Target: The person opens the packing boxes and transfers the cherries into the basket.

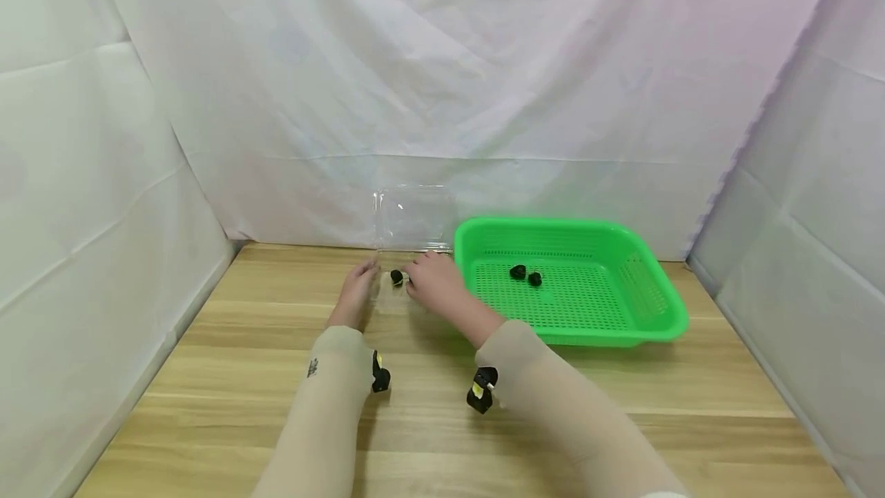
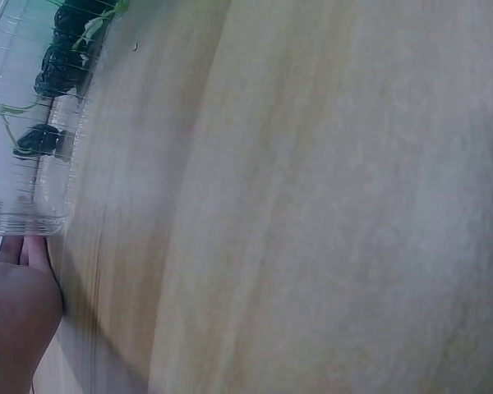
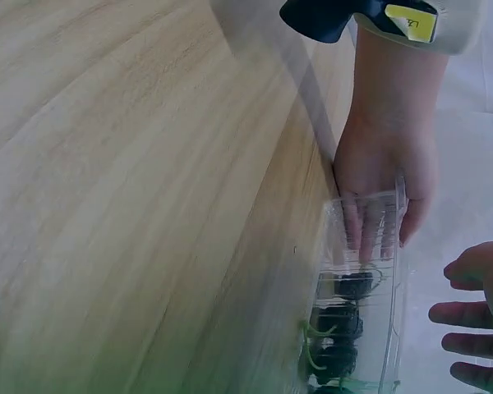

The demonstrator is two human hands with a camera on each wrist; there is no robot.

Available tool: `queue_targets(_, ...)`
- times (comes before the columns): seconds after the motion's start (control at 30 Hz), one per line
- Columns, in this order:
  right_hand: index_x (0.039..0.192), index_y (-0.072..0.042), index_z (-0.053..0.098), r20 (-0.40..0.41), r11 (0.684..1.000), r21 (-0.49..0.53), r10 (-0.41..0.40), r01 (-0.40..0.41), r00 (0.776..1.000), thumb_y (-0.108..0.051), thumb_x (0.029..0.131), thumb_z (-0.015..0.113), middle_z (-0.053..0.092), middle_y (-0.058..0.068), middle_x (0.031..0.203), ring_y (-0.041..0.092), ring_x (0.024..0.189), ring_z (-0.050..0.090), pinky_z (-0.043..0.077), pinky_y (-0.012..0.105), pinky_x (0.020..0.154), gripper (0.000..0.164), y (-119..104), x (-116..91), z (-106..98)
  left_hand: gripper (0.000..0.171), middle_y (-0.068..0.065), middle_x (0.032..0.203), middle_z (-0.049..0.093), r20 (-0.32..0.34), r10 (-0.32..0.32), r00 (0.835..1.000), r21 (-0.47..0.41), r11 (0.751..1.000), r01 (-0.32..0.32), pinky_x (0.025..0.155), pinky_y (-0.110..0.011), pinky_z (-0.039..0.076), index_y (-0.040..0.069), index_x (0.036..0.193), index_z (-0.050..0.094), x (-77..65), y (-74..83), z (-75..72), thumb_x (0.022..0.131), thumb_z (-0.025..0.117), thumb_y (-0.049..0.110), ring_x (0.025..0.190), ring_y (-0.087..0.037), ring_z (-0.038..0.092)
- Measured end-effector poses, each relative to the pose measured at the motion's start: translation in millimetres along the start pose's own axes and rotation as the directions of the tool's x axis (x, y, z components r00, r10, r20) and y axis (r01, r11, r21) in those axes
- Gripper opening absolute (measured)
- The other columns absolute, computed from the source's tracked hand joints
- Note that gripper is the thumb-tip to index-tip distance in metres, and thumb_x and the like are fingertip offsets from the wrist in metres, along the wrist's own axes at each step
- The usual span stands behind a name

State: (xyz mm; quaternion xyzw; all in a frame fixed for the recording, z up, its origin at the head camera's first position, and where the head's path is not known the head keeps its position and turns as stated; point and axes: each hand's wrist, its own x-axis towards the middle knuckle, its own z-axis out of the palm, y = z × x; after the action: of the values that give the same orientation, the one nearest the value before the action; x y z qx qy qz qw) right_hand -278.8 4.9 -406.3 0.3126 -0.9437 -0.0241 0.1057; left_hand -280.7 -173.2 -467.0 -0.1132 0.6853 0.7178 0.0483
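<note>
A clear plastic clamshell box (image 1: 389, 300) stands open on the table, its transparent lid (image 1: 415, 217) raised at the back. Inside are several dark, small fruits (image 3: 337, 320) with thin green stems, lined up along the box wall. My left hand (image 1: 355, 294) holds the box at its left end; in the right wrist view its thumb and fingers straddle the rim. Over the box's right side is my right hand (image 1: 437, 281), its fingers (image 3: 468, 314) spread apart with nothing between them. The left wrist view shows the fruits (image 2: 59, 70) through the clear wall.
A green perforated basket (image 1: 674, 321) stands just right of the box, with two dark fruits (image 1: 518, 272) on its floor. White cloth (image 1: 415, 60) hangs behind and at both sides of the wooden table (image 1: 242, 390).
</note>
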Motion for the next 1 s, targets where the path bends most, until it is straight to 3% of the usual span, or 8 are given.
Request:
queue_targets(0.37, 0.106, -0.018, 0.07, 0.104, 0.999, -0.004, 0.05, -0.05, 0.993, -0.031, 0.093, 0.066, 0.07, -0.003, 0.092, 0.017, 0.082, 0.064, 0.054, 0.032, 0.067, 0.019, -21.2, 23.6, 18.0, 0.053, -0.01, 0.155, 0.031, -0.003, 0.012, 1.0, 0.121, 0.993, -0.012, 0.117, -0.044, 0.02, 0.007, 0.151, 0.033, 4.0, -1.5, -8.0, 0.104, 0.043, 0.03, 0.142, -0.029, 0.025)
queue_targets(0.6, 0.099, -0.019, 0.069, 0.157, 0.983, 0.056, 0.166, -0.177, 0.974, -0.03, 0.093, 0.066, 0.07, -0.001, 0.089, 0.018, 0.074, 0.064, 0.052, 0.034, 0.052, 0.013, -27.7, 25.5, 29.9, 0.052, -0.013, 0.154, 0.033, -0.016, 0.038, 0.999, 0.128, 0.991, -0.036, 0.116, -0.044, 0.023, 0.005, 0.149, 0.036, 6.5, -4.0, -5.9, 0.104, 0.044, 0.028, 0.14, -0.031, 0.029)
queue_targets(0.77, 0.092, -0.02, 0.069, 0.126, 0.967, 0.077, 0.232, -0.243, 0.964, -0.026, 0.091, 0.069, 0.071, -0.002, 0.089, 0.019, 0.074, 0.065, 0.052, 0.035, 0.05, 0.006, -26.9, 24.9, 36.1, 0.054, -0.01, 0.154, 0.033, -0.017, 0.02, 1.0, 0.143, 0.99, -0.017, 0.116, -0.044, 0.023, 0.008, 0.15, 0.036, 5.3, -3.8, -3.7, 0.103, 0.045, 0.033, 0.14, -0.03, 0.03)
queue_targets(1.0, 0.085, -0.02, 0.072, 0.081, 0.959, 0.107, 0.253, -0.261, 0.964, -0.021, 0.087, 0.071, 0.071, -0.004, 0.085, 0.018, 0.07, 0.065, 0.051, 0.033, 0.049, 0.002, -26.2, 27.5, 36.9, 0.051, -0.009, 0.154, 0.032, -0.023, 0.021, 1.0, 0.143, 0.99, -0.018, 0.116, -0.043, 0.022, 0.008, 0.149, 0.038, 6.5, -1.1, -1.6, 0.104, 0.044, 0.032, 0.141, -0.028, 0.029)
